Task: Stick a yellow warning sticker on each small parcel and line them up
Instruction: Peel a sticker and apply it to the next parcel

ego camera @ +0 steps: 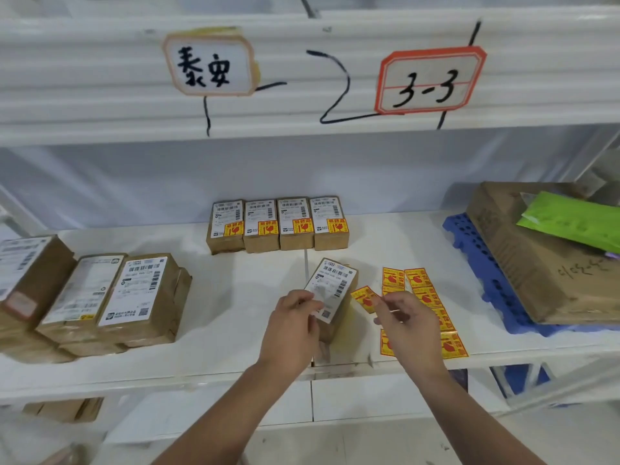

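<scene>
- Two hands at work on one parcel (336,282): the left hand (293,325) grips its near end, fingers curled over the white shipping label, propping it at a tilt off the shelf (235,297).
- Just to the right, the right hand (404,325) pinches a yellow sticker (365,298) between thumb and forefinger, its free edge close to the parcel's right side but not yet pressed on.
- Under and beyond the right hand lies the sticker sheet (423,290). About eight stickers show, but the hand hides part of it, so the exact count cannot be told.
- Straight ahead of both hands, at the back of the shelf, a row of four parcels (278,224) stands side by side and touching, each with a yellow sticker on top. Those four look finished.
- Well off to the left of the left hand sits a pile of parcels (141,293): three label faces show on top, none with a yellow sticker, and more brown packets lie beneath, number unclear.
- Judged from this, four are done, one is in hand, and at least three are left to do.
- Far to the right, a cardboard box (523,263) rests on a blue tray (476,263), with a green bag (570,223) on top.
</scene>
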